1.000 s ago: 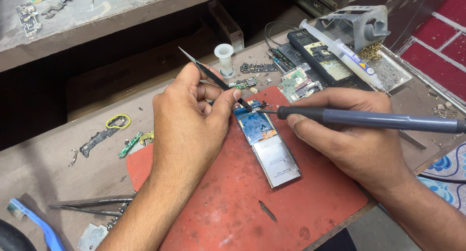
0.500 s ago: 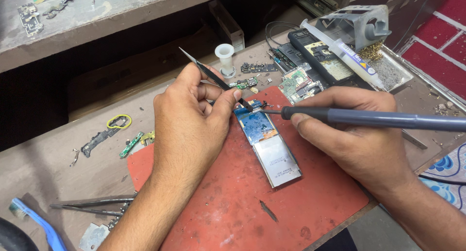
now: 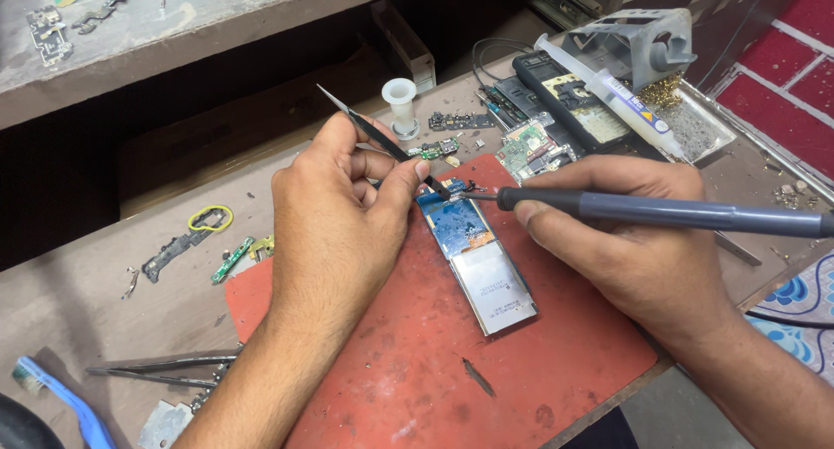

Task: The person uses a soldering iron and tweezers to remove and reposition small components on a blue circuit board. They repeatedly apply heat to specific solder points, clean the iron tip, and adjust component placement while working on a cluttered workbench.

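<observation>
A small phone board with a blue circuit part and a silver metal shield [image 3: 476, 256] lies on a red work mat [image 3: 417, 371]. My left hand [image 3: 334, 219] pinches black tweezers [image 3: 365, 128], their tips touching the board's top end. My right hand [image 3: 625, 241] grips a grey soldering iron [image 3: 678, 213] like a pen, with its tip at the same spot on the board.
A white syringe [image 3: 608, 93], a soldering stand with brass wool [image 3: 647, 54] and loose circuit boards [image 3: 530, 145] sit behind the mat. A small white bottle [image 3: 400, 102] stands near the tweezers. Spare tweezers [image 3: 165, 369], a blue brush [image 3: 61, 401] and scrap parts [image 3: 200, 241] lie left.
Both hands stay at the board's top end; the soldering iron tip has shifted only slightly. Nothing else has moved.
</observation>
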